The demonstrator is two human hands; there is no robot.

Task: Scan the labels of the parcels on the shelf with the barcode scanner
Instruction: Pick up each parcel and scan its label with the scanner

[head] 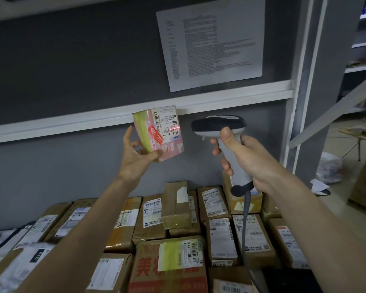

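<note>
Left hand (135,157) gripping small pink parcel (160,133), right hand (245,159) clasping barcode scanner (222,132), red line apparently on its label (169,121), boxed parcels (178,229) below

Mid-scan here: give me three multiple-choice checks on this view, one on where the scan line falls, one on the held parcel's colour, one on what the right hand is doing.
1. Where does the red scan line fall?
A. on the white label of the held parcel
B. on the printed sheet on the wall
C. on a carton on the shelf

2. What colour is the held parcel's wrapping?
A. blue
B. pink
C. black

3. What is the right hand doing?
A. hanging open
B. resting flat on a carton
C. gripping the barcode scanner's handle

Answers:
1 A: the line crosses the white label on the pink parcel that the left hand holds up.
2 B: pink shows beside and below the label.
3 C: the right hand wraps its fingers round the barcode scanner, which is aimed at the parcel.
</note>
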